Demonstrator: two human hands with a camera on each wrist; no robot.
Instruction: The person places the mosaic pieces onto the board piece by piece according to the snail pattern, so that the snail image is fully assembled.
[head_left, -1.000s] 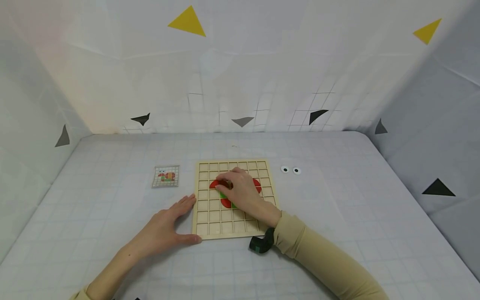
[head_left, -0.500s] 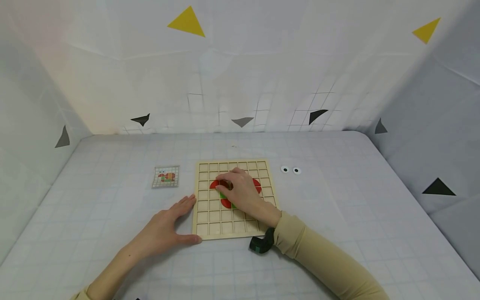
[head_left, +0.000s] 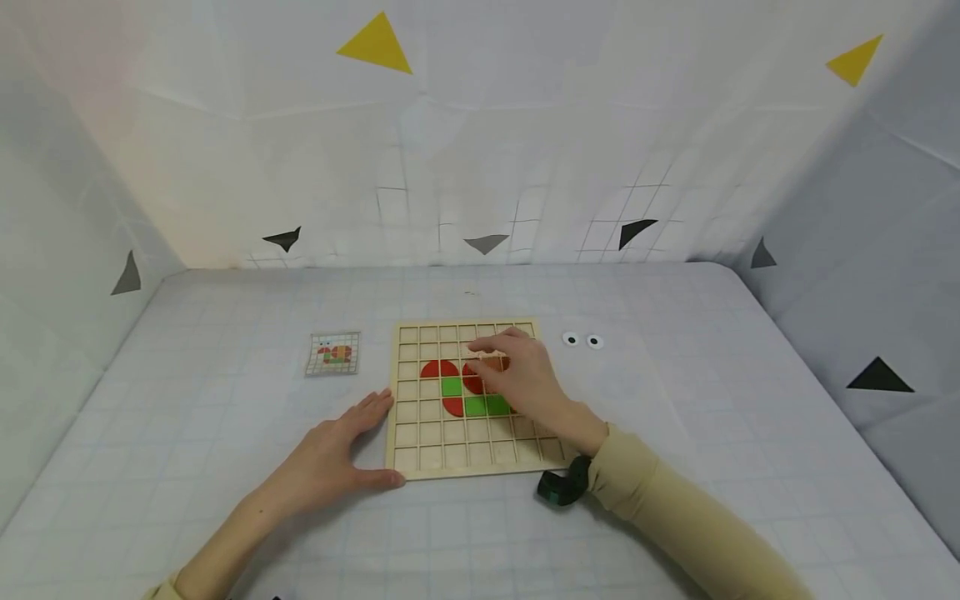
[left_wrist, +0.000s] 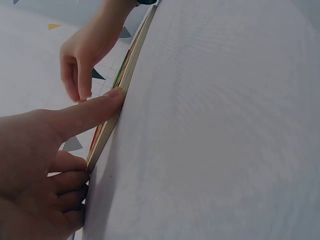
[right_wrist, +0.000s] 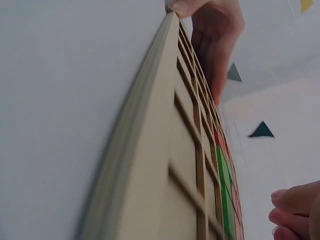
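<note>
A wooden grid board (head_left: 427, 458) lies mid-table, with red quarter-round tiles (head_left: 452, 406), green square tiles (head_left: 476, 407) and an orange tile (head_left: 495, 363) set in its cells. Two red tiles (head_left: 448, 368) together form a half-round shape at the upper left of the pattern. My left hand (head_left: 322, 462) rests by the board's left side, thumb and fingertips touching its edge. Above the tiles, my right hand (head_left: 525, 379) has its thumb and index finger apart, with no tile visible between them. Its palm hides part of the pattern's right side.
Left of the board lies a small pattern card (head_left: 333, 354) showing a coloured figure on a grid. Two round eye pieces (head_left: 571, 339) sit to the right. White sheeting (head_left: 480, 150) stands behind the table.
My right hand has moved right, away from the upper-left red tiles, and its fingertips have parted from there. More of the tiles now show. The left hand stays on the board's edge.
</note>
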